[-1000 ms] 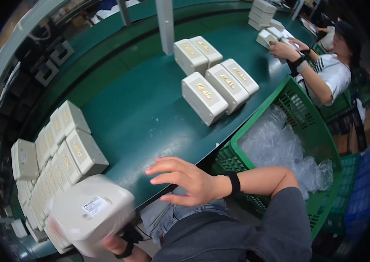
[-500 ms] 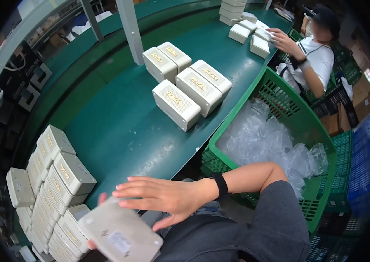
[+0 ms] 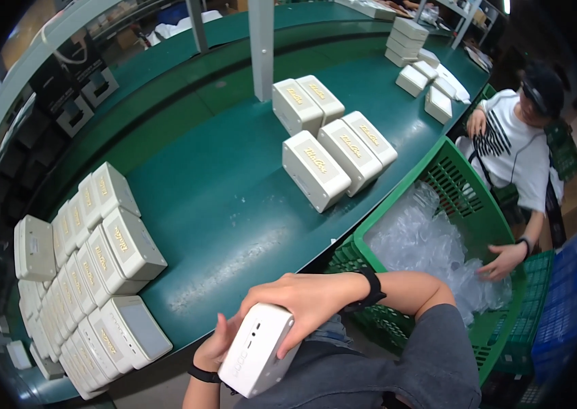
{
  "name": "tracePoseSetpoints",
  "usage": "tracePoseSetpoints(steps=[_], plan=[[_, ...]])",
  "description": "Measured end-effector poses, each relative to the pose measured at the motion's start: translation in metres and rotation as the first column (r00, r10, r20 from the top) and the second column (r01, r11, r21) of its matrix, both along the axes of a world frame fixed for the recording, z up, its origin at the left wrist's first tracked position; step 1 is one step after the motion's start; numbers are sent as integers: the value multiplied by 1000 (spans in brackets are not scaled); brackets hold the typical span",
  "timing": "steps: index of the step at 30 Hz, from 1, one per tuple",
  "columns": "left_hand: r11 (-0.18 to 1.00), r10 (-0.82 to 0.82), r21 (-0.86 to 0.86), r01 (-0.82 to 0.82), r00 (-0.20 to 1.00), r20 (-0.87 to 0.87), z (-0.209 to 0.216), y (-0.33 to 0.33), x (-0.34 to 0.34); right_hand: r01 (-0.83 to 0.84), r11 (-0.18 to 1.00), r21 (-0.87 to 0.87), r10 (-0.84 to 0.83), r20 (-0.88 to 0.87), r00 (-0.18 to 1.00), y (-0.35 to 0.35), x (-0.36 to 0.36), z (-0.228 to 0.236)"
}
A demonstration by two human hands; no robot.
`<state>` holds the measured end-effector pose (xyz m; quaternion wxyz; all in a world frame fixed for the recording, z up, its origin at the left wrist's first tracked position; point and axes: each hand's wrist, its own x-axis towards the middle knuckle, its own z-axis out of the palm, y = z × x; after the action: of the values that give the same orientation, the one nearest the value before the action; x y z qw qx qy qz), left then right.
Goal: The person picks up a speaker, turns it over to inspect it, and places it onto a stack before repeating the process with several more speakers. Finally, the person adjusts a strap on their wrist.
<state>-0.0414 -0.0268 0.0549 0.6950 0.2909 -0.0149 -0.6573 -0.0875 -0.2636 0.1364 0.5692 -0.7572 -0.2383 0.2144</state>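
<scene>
A cream box-shaped speaker (image 3: 255,351) is held tilted in front of my body, its narrow side with small ports and buttons facing up. My right hand (image 3: 305,300) is closed over its upper end, with the thumb pressed along the near side. On the opposite side my left hand (image 3: 217,344) grips it, its fingers partly hidden behind the speaker. To the left, several matching speakers (image 3: 125,249) stand in stacked rows. Farther along the green table (image 3: 213,225) is a small group of speakers (image 3: 319,167) with gold lettering on their ribbed fronts.
A green plastic crate (image 3: 363,252) filled with clear plastic bags (image 3: 411,232) stands at my right. Beyond it a co-worker (image 3: 517,150) reaches a hand into the crate. A metal post (image 3: 261,54) rises behind the table, and more white boxes (image 3: 407,41) sit at the far end.
The speaker has come up from the lower left and turned from its labelled broad face to its port side. My right hand has closed on it. The co-worker's hand has moved to the crate.
</scene>
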Motion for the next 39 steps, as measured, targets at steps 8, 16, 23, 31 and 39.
tracePoseSetpoints(steps=[8, 16, 23, 31, 39], plan=[[806, 534, 131, -577, 805, 260, -21, 19, 11, 611, 752, 248, -655, 168, 737, -6, -9, 20], [793, 608, -59, -607, 782, 135, -45, 42, 25, 635, 161, 755, -395, -540, 743, -111, -1, 52], [771, 636, -93, -630, 770, 48, -51, 45, 26, 846, -73, 528, -646, -671, 363, -232, -28, 79], [776, 626, -133, -616, 778, 48, -52, 43, 27, 978, -192, 77, -981, -3, -192, -319, -13, 27], [758, 650, -131, -639, 757, 63, -51, 42, 26, 920, -385, -68, -780, 558, -285, -372, 15, -79]])
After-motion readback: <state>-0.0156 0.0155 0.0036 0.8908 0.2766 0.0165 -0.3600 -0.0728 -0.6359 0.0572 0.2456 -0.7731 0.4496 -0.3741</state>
